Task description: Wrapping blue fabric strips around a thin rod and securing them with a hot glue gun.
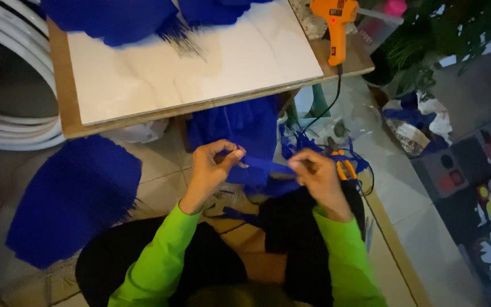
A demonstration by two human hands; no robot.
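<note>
The left hand (210, 169) and the right hand (315, 173) are both pinched shut on one blue strip (262, 165), each gripping an end so that it runs straight between them, above the person's lap. It looks like crepe paper or thin cloth, though the dim light makes that hard to settle. Green sleeves (160, 258) cover both forearms.

Beyond the hands stands a low tabletop (200, 68), a pale marble-patterned board laid on a wooden base. More blue sheets (115, 20) lie at its far edge, well apart from the hands. At the tabletop's corner, beyond the right hand, an orange glue gun (336, 25) rests with its black cord (328, 105) dropping to the floor.

The floor (387, 187) is pale tile. A large blue fringed sheet (72, 196) lies on it out past the left hand, and white coiled tubing (12, 85) sits further off on that side. Just beyond the right hand lie orange-handled scissors (343, 166) among blue scraps (302, 142). Out past the right hand are green leaves (444, 34) and a patterned mat (478, 176).
</note>
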